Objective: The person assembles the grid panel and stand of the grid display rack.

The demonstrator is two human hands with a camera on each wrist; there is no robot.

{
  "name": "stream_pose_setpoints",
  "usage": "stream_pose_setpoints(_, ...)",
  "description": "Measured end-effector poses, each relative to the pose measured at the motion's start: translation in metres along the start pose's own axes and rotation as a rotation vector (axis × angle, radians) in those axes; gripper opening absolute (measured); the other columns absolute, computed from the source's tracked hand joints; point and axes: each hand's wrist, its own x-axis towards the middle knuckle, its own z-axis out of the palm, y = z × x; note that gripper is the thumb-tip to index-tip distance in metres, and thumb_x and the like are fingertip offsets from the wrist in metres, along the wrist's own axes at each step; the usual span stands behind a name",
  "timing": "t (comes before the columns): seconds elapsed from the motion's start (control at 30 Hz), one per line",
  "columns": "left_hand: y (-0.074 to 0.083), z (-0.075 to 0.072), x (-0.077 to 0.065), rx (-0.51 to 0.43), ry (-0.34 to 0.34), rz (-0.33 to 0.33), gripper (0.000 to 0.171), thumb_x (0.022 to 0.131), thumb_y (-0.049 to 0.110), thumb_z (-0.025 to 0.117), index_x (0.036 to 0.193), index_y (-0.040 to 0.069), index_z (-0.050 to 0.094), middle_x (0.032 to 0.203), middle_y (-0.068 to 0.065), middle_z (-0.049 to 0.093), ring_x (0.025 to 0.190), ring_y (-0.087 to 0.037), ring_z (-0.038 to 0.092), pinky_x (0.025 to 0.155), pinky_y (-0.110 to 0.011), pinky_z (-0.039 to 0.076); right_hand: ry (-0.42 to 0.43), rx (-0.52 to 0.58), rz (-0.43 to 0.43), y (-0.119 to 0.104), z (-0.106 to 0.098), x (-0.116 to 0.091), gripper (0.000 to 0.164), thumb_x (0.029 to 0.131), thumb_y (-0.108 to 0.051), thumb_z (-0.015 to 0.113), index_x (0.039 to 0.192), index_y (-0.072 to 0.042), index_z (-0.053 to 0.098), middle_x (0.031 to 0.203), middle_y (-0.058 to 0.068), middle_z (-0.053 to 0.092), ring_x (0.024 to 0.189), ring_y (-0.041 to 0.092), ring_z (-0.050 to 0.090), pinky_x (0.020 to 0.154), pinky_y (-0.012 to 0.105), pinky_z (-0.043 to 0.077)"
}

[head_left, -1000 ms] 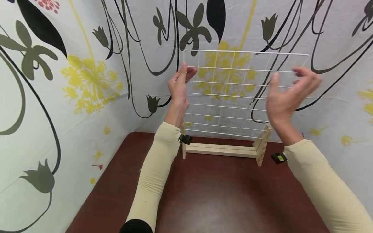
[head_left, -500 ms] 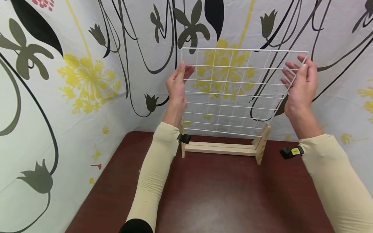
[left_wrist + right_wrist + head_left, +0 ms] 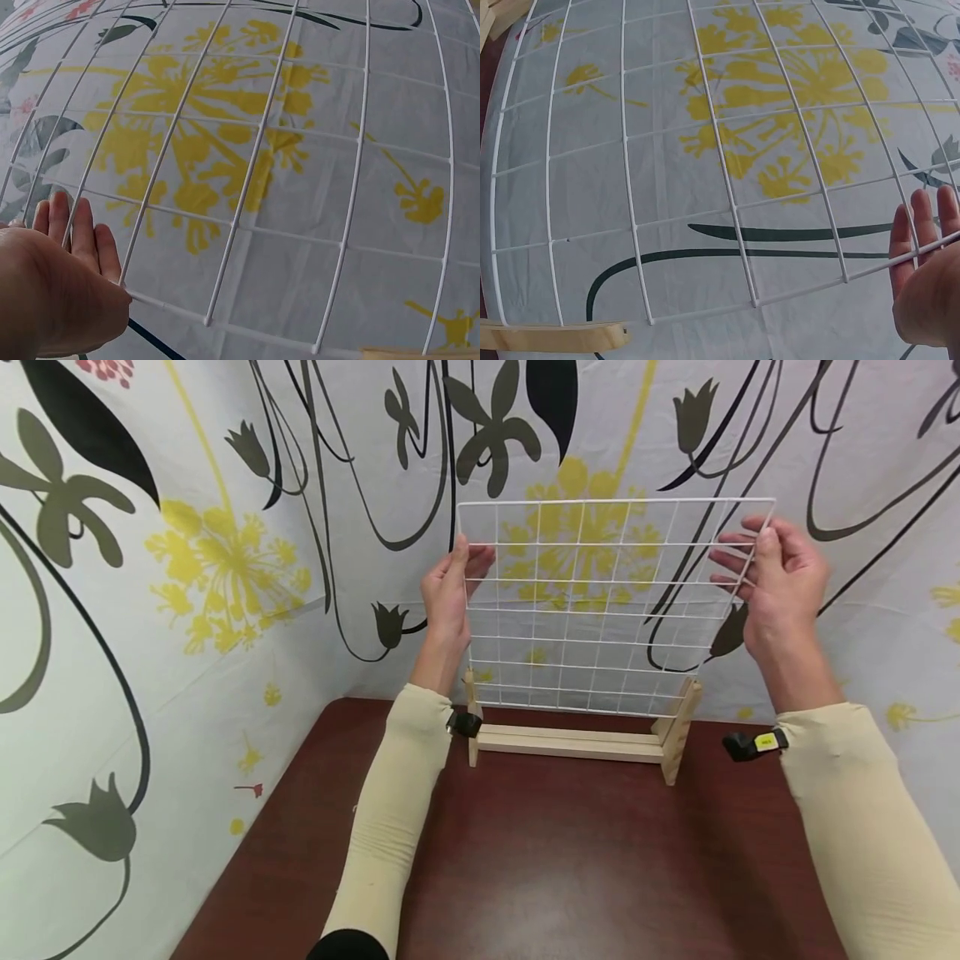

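Observation:
A white wire grid panel (image 3: 607,582) stands upright, leaning slightly, above a light wooden stand (image 3: 570,743). My left hand (image 3: 447,597) grips its left edge near the top, thumb in front and fingers behind the wires. On the opposite edge, my right hand (image 3: 783,581) holds the panel between thumb and fingers. The left wrist view has the left hand (image 3: 67,292) at the panel's border wire; in the right wrist view the right hand (image 3: 934,292) is at the other border. The panel's lower corners meet the stand's end pieces; how they sit there is too small to tell.
The stand rests near the back of a dark red-brown table (image 3: 570,860). Behind and to the left hangs white cloth (image 3: 315,527) printed with yellow flowers and dark stems. Each beige sleeve carries a small black wrist camera (image 3: 465,723).
My right hand, apart from the edge a second ago, has taken hold of the panel's right side. Since then the panel's top has dropped slightly and shifted left. My left hand keeps its grip.

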Motion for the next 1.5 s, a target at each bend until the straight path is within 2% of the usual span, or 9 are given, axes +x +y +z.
stream_pose_setpoints(0.23, -0.007, -0.011, -0.001, -0.004, -0.011, -0.042, 0.038, 0.105, 0.039, 0.065, 0.105, 0.004, 0.079, 0.102, -0.008, 0.083, 0.100, -0.017, 0.080, 0.104, -0.039, 0.060, -0.046, -0.014, 0.009, 0.005, -0.006, -0.002, 0.033, 0.101, -0.017, 0.070, 0.124, 0.006, 0.066, 0.107, 0.020, 0.080, 0.085, 0.030, 0.082, 0.068, 0.039, 0.066)
stream_pose_setpoints(0.4, -0.012, -0.021, -0.002, 0.046, -0.029, -0.074, 0.043, 0.106, 0.043, 0.063, 0.106, 0.003, 0.079, 0.103, -0.008, 0.083, 0.097, -0.017, 0.081, 0.099, -0.039, 0.062, -0.085, -0.037, 0.018, 0.010, -0.011, -0.005, 0.031, 0.101, -0.017, 0.070, 0.121, 0.006, 0.066, 0.107, 0.020, 0.080, 0.088, 0.029, 0.082, 0.071, 0.038, 0.066)
stream_pose_setpoints(0.6, -0.016, -0.032, -0.004, 0.113, -0.092, -0.095, 0.045, 0.106, 0.047, 0.061, 0.097, 0.008, 0.080, 0.093, -0.004, 0.083, 0.088, -0.017, 0.080, 0.089, -0.039, 0.065, -0.140, -0.068, 0.026, 0.012, -0.021, -0.008, 0.025, 0.103, -0.014, 0.068, 0.117, 0.007, 0.064, 0.105, 0.019, 0.080, 0.089, 0.029, 0.082, 0.073, 0.037, 0.066)
stream_pose_setpoints(0.73, -0.016, -0.037, -0.006, 0.152, -0.108, -0.121, 0.045, 0.105, 0.049, 0.061, 0.091, 0.010, 0.078, 0.091, -0.003, 0.082, 0.087, -0.017, 0.080, 0.086, -0.040, 0.066, -0.175, -0.087, 0.033, 0.014, -0.027, -0.010, 0.023, 0.104, -0.013, 0.066, 0.115, 0.007, 0.064, 0.104, 0.019, 0.081, 0.089, 0.028, 0.082, 0.072, 0.035, 0.066)
stream_pose_setpoints(0.87, -0.019, -0.041, -0.007, 0.173, -0.118, -0.136, 0.048, 0.105, 0.050, 0.061, 0.093, 0.008, 0.080, 0.094, -0.006, 0.083, 0.089, -0.018, 0.081, 0.088, -0.042, 0.065, -0.180, -0.114, 0.038, 0.016, -0.032, -0.011, 0.022, 0.104, -0.015, 0.065, 0.114, 0.005, 0.064, 0.101, 0.017, 0.081, 0.089, 0.026, 0.082, 0.072, 0.032, 0.066)
stream_pose_setpoints(1.0, -0.023, -0.046, -0.010, 0.200, -0.131, -0.152, 0.050, 0.105, 0.050, 0.060, 0.098, 0.006, 0.081, 0.095, -0.006, 0.083, 0.089, -0.017, 0.080, 0.086, -0.038, 0.066, -0.190, -0.145, 0.052, 0.021, -0.039, -0.014, 0.022, 0.105, -0.016, 0.065, 0.114, 0.004, 0.064, 0.101, 0.015, 0.082, 0.088, 0.024, 0.082, 0.071, 0.031, 0.066)
stream_pose_setpoints(1.1, -0.025, -0.051, -0.012, 0.228, -0.142, -0.165, 0.048, 0.107, 0.049, 0.059, 0.093, 0.007, 0.079, 0.092, -0.004, 0.082, 0.088, -0.016, 0.080, 0.085, -0.037, 0.066, -0.211, -0.177, 0.051, 0.025, -0.043, -0.016, 0.020, 0.106, -0.016, 0.062, 0.114, 0.003, 0.064, 0.100, 0.014, 0.082, 0.087, 0.023, 0.083, 0.070, 0.030, 0.066)
stream_pose_setpoints(1.3, -0.029, -0.060, -0.013, 0.275, -0.171, -0.184, 0.048, 0.105, 0.051, 0.060, 0.086, 0.009, 0.073, 0.088, 0.001, 0.082, 0.088, -0.014, 0.080, 0.090, -0.040, 0.065, -0.261, -0.222, 0.026, 0.030, -0.051, -0.017, 0.017, 0.108, -0.014, 0.059, 0.111, 0.002, 0.064, 0.096, 0.012, 0.083, 0.083, 0.021, 0.082, 0.068, 0.028, 0.065)
stream_pose_setpoints(1.5, -0.035, -0.069, -0.017, 0.290, -0.169, -0.212, 0.047, 0.104, 0.052, 0.063, 0.091, 0.008, 0.075, 0.091, 0.001, 0.081, 0.092, -0.014, 0.079, 0.106, -0.055, 0.056, -0.314, -0.213, 0.042, 0.034, -0.058, -0.019, 0.016, 0.109, -0.011, 0.056, 0.110, 0.003, 0.063, 0.094, 0.013, 0.083, 0.084, 0.021, 0.082, 0.069, 0.029, 0.065)
